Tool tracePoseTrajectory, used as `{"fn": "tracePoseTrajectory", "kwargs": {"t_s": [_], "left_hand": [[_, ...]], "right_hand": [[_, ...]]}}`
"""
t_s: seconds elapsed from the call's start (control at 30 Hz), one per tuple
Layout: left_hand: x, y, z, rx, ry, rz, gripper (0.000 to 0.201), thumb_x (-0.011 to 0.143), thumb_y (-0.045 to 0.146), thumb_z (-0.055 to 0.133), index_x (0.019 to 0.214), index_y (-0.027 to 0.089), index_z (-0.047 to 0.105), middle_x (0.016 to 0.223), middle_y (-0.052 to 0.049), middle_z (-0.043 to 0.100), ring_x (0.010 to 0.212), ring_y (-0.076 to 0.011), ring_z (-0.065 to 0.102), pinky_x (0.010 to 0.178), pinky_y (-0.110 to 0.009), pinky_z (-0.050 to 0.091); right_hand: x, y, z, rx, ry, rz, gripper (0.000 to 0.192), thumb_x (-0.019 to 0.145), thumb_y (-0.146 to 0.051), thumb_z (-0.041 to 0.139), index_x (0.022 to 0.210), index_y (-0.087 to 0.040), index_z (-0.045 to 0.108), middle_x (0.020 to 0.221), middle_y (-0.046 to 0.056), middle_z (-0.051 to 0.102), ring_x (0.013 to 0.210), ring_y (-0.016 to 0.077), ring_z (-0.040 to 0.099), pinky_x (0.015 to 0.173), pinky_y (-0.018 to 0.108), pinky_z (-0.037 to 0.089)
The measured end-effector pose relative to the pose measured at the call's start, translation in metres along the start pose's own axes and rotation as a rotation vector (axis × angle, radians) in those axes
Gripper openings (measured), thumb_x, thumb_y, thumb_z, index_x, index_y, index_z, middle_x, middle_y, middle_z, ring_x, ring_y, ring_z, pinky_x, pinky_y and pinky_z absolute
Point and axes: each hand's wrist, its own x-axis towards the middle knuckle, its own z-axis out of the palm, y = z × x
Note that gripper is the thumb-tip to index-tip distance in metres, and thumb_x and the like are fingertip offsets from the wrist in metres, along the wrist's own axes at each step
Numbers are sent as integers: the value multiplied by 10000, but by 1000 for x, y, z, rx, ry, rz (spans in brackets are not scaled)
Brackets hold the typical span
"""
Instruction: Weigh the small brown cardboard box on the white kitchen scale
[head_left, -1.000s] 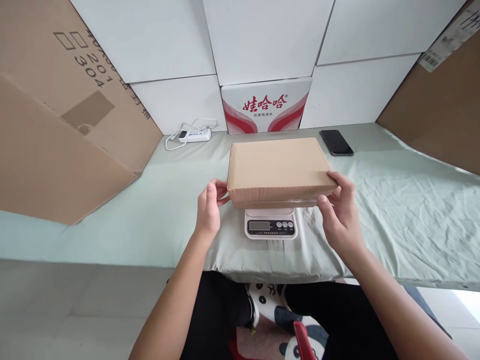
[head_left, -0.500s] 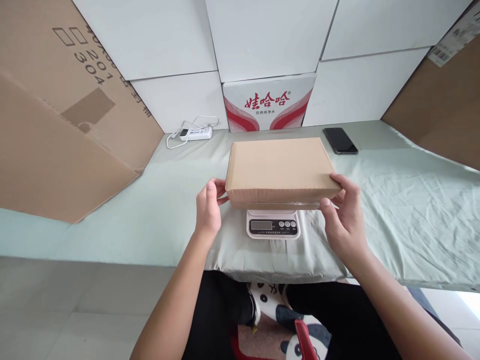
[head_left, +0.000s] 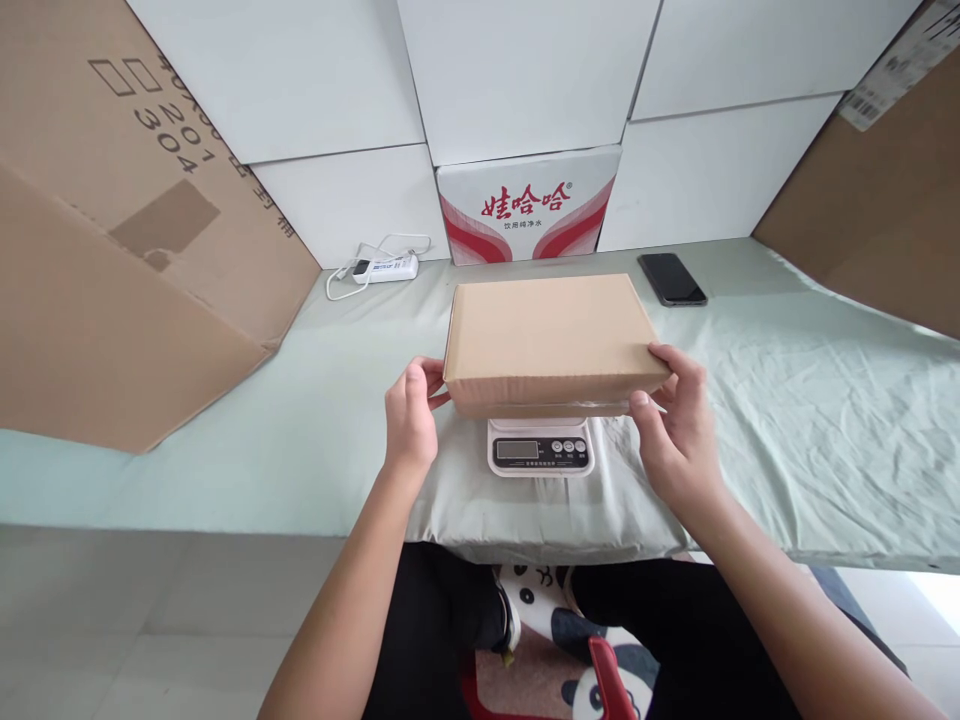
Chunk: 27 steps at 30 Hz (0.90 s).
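A closed brown cardboard box [head_left: 551, 330] rests over a white kitchen scale [head_left: 540, 450], whose front panel with a blank-looking display and several buttons sticks out below it. The box covers the scale's weighing plate. My left hand [head_left: 414, 415] is at the box's left front corner, its fingers curled against the side and partly hidden behind it. At the right front corner my right hand [head_left: 675, 415] grips the box, index finger on the top edge and thumb at the lower front edge.
Behind the box stand a red-and-white carton [head_left: 529, 210] and white panels. A black phone [head_left: 673, 279] lies at the back right, a white power strip or adapter with cable [head_left: 386, 268] at the back left. Large cardboard boxes flank the cloth-covered table [head_left: 300, 440] left [head_left: 135, 330] and right [head_left: 877, 220].
The whole view has shifted slightly, so everything appears a little further left. Both hands keep their places on the box, and the box stays on the scale.
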Motion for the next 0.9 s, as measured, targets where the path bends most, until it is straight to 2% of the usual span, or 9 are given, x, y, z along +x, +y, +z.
{"fn": "tracePoseTrajectory", "kwargs": {"t_s": [0.47,0.7,0.9], "left_hand": [[-1,0,1,-9,12,8,729,934,916,464,926,220,683,958,-110,806,956,-272,797,760,-377,677],[-1,3,0,-24,21,16,729,952,897,447,1003,220,712,1075,-142,834,1094,-309,810,793,-392,680],[-2,1,1,-3,33,22,771,952,908,445,1049,202,742,1101,-149,841,1108,-314,816,803,-389,682]], "right_hand": [[2,2,0,-3,5,8,518,1067,-600,588,1509,-338,520,1444,142,654,1076,280,740,766,463,687],[1,7,-4,28,8,61,606,1083,-637,537,1638,-424,418,1546,133,653,1247,345,743,889,553,644],[3,8,-5,30,9,39,617,1091,-632,532,1665,-437,419,1572,145,651,1236,366,761,897,610,671]]}}
